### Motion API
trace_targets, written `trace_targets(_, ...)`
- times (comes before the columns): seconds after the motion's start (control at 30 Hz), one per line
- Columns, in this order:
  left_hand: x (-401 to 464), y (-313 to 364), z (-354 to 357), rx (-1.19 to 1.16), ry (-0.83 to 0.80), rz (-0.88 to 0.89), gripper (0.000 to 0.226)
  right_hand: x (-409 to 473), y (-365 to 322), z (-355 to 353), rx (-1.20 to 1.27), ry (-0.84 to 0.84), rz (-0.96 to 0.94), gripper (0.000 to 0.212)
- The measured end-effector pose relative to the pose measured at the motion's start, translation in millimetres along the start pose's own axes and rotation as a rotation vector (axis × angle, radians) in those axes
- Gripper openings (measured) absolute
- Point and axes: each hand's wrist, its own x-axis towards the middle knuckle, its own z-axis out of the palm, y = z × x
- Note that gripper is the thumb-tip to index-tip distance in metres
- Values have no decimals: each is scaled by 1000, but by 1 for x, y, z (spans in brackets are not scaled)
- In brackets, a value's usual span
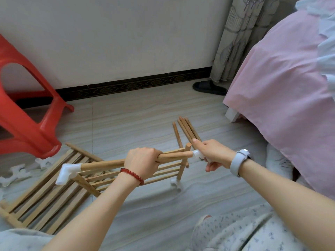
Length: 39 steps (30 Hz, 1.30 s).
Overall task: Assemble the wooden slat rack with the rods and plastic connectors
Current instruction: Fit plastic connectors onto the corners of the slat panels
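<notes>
My left hand (pixel 143 163) grips a horizontal wooden rod (pixel 101 164) that carries a white plastic connector (pixel 68 172) at its left end. My right hand (pixel 212 154) pinches another white connector (pixel 197 154) at the rod's right end. Behind the rod stands a partly built slat shelf (pixel 163 175), with an upright rod (pixel 184 163) seated in a white foot connector (pixel 176 183). A second slat panel (pixel 41 198) lies flat on the floor to the left. Several loose rods (pixel 184 131) lie on the floor beyond my right hand.
A red plastic stool (pixel 27 113) stands at the left, with several white connectors (pixel 20 172) on the floor below it. A bed with a pink sheet (pixel 282 95) fills the right side. A dark slipper (pixel 208 86) lies by the wall and curtain. My patterned-trousered knees are at the bottom.
</notes>
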Motion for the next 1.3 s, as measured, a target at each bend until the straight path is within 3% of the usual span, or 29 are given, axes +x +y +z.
trace_targets(0.23, -9, -3, -9, -36, 42, -53, 25, -7, -15, 14, 23, 41, -116, 48)
trace_targets(0.33, -11, -13, -21, -95, 93, -115, 22, -13, -24, 8, 56, 82, -258, 58)
trace_targets(0.43, -13, -18, -33, -202, 159, -150, 20, -12, -35, -2, 141, 269, -498, 71)
trace_targets(0.6, -13, -22, -35, -389, 320, -160, 23, -12, -57, 1, 75, 605, -783, 67)
trace_targets(0.67, -12, -25, -30, -478, 390, -165, 24, -14, -71, 2, 208, 559, -811, 57)
trace_targets(0.73, -12, -28, -26, -547, 447, -177, 24, -15, -85, 4, 348, 319, -786, 58)
trace_targets(0.83, -12, -33, -16, -578, 485, -181, 23, -15, -99, 9, 226, 130, -717, 61)
trace_targets(1.0, -19, -48, -2, -557, 467, -120, 17, -18, -103, 29, 82, 110, -631, 58)
trace_targets(1.2, -23, -58, -11, -864, 485, -160, 27, -2, -109, 39, 150, 525, -891, 44)
trace_targets(1.3, -32, -57, -15, -980, 417, -146, 20, 19, -102, 27, 64, 293, -756, 37)
